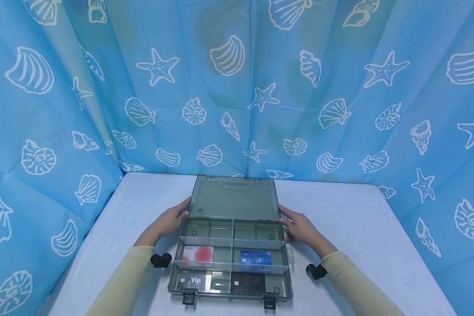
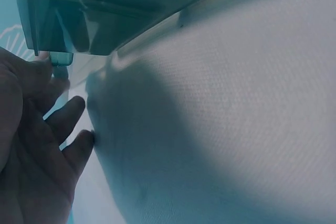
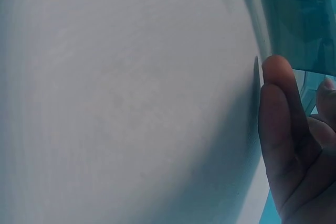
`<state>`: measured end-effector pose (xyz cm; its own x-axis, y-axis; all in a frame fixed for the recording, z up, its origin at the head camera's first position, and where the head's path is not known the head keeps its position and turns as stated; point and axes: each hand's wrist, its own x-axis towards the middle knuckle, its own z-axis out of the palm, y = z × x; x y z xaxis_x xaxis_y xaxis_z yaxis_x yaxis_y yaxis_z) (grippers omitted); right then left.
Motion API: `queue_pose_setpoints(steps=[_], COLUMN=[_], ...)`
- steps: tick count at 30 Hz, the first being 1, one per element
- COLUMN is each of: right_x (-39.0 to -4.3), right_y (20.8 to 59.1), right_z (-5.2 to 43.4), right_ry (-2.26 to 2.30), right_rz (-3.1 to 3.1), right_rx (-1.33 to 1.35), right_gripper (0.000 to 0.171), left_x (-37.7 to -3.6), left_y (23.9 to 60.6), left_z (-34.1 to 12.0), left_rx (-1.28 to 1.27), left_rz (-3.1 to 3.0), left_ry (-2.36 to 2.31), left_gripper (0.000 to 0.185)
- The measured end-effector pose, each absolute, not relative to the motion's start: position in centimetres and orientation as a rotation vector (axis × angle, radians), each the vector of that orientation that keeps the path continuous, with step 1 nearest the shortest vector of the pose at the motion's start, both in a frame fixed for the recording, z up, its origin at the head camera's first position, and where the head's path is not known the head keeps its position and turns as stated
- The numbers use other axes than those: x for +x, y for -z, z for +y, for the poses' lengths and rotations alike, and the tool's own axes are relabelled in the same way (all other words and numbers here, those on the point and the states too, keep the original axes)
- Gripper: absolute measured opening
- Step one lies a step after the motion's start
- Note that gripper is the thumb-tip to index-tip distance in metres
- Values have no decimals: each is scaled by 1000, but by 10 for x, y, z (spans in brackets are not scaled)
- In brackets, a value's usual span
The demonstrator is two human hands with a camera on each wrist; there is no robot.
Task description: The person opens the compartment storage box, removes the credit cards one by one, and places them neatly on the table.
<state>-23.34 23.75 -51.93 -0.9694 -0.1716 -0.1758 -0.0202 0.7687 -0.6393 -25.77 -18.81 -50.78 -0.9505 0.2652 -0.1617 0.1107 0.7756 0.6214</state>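
Observation:
A translucent grey compartment box [image 1: 232, 266] lies open on the table, its lid [image 1: 234, 199] folded back toward the curtain. My left hand [image 1: 170, 220] holds the lid's left edge near the hinge. At the opposite edge my right hand [image 1: 300, 226] holds the lid, thumb near the hinge corner. In the box are a white card with red circles [image 1: 202, 255], a blue VIP card [image 1: 256, 257], a grey Vip card [image 1: 192, 281] and a black VIP card [image 1: 247, 283]. The wrist views show the left fingers [image 2: 67, 118] and right fingers [image 3: 277, 114] beside the box's underside.
The white table [image 1: 332, 210] extends on both sides of the box. A blue curtain [image 1: 237, 87] with white shells and starfish stands behind and at the sides. Two dark latches, a left latch [image 1: 188, 298] and a right latch [image 1: 270, 302], hang at the box's front.

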Motion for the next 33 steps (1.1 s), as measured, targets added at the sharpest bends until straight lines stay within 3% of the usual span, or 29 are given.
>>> queue_pose_setpoints(steps=[13,33], right_x=[-229,-211], right_y=[521,505], right_z=[238,243], right_ry=[1062,1138], right_rz=[2778,2918], right_rx=[-146,-169], right_gripper=[55,30], left_x=[-253,-237], left_y=[509,507], left_z=[-190,-195], left_rx=[308,319], left_rz=[2711,2900], left_ry=[-968,-1034], left_gripper=[53,38])
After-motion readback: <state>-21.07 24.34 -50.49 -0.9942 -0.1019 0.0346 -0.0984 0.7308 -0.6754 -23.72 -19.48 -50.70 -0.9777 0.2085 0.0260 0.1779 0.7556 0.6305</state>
